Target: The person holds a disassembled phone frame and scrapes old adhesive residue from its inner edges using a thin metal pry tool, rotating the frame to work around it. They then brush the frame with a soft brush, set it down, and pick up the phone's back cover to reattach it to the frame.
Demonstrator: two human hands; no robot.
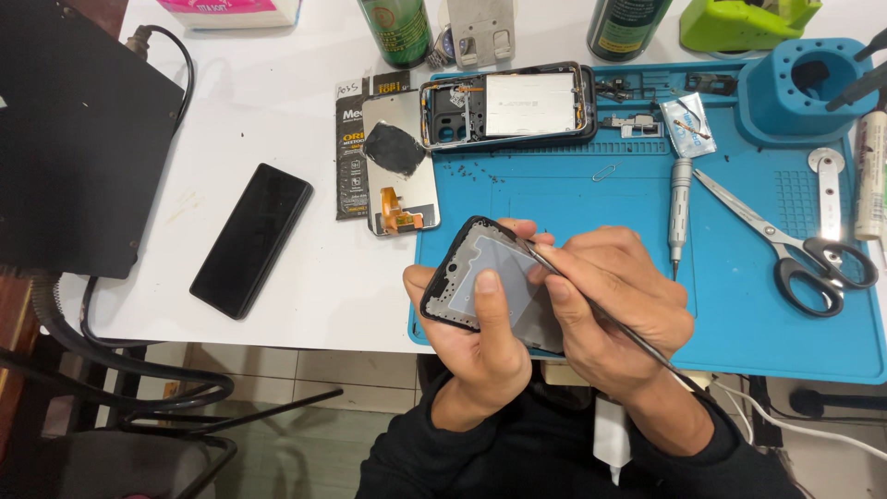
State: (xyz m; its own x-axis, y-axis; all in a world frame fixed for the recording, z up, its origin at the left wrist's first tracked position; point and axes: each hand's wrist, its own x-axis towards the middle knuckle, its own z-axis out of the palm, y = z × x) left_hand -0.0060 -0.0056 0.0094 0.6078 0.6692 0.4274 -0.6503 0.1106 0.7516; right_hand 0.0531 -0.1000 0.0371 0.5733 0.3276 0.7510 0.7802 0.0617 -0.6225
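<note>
Left hand: my left hand [480, 346] is wrapped under the phone frame [490, 282], thumb pressed flat on its inner face.
Right hand: my right hand [614, 305] pinches a thin metal tool [591, 305], fingers pressed together, its tip touching the frame's upper edge.
Frame: black rim, grey inner plate, tilted, held over the near edge of the blue mat [739, 305].
Right of it: screwdriver [679, 208], then scissors [785, 245] lie on the mat.

bare hands [480, 342], black long sleeves [739, 453], possibly sweatshirt
</note>
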